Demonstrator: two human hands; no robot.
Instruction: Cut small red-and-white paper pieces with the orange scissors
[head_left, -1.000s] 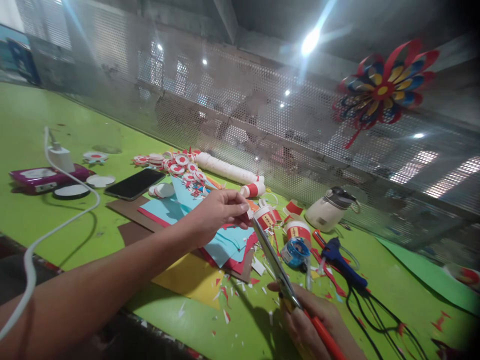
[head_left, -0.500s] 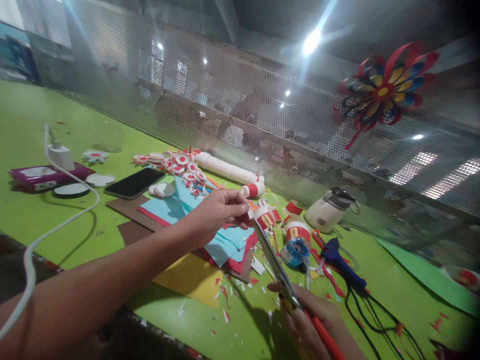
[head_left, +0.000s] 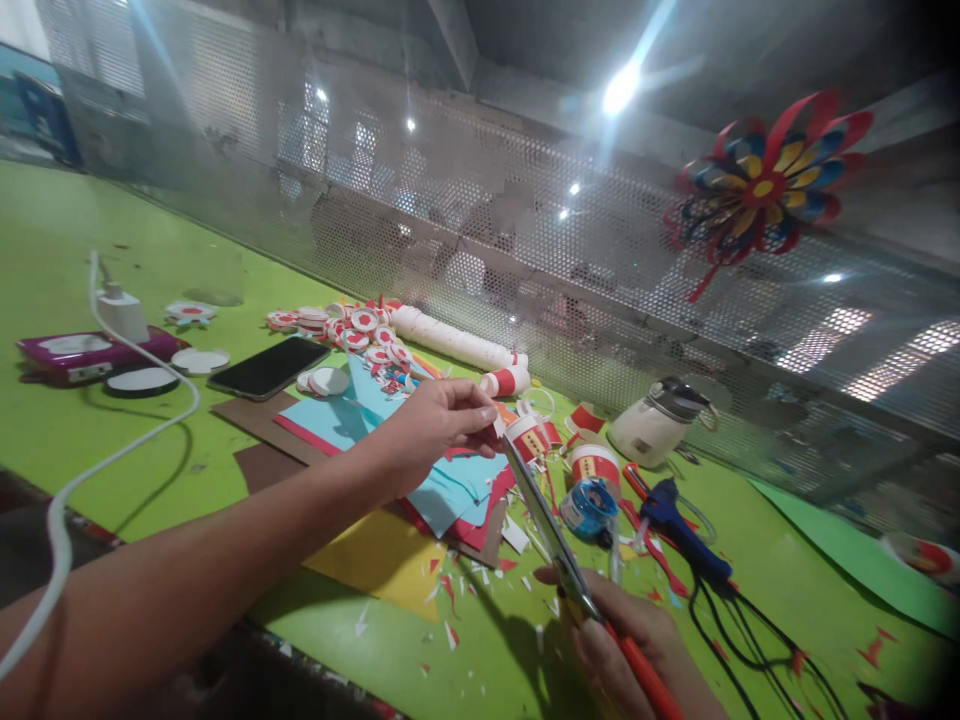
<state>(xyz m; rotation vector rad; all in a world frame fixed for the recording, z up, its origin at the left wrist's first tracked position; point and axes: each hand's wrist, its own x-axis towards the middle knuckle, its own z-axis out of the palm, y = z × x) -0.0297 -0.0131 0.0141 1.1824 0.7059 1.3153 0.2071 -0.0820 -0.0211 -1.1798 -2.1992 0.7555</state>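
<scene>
My left hand (head_left: 442,418) pinches a small white paper piece (head_left: 499,426) above a pile of blue, red and yellow paper sheets (head_left: 420,480). My right hand (head_left: 634,640) grips red-handled scissors (head_left: 559,545), whose long blades point up to the paper piece at the left fingertips. Paper snippets (head_left: 480,590) lie scattered on the green table (head_left: 90,440) below the blades.
Red-and-white paper discs (head_left: 360,330), a white paper roll (head_left: 454,343), a black phone (head_left: 270,367), a charger with white cable (head_left: 120,315), a blue glue gun (head_left: 679,520), a blue tape roll (head_left: 589,505) and a white jar (head_left: 660,420) surround the hands. A paper flower (head_left: 765,190) hangs on the mesh wall.
</scene>
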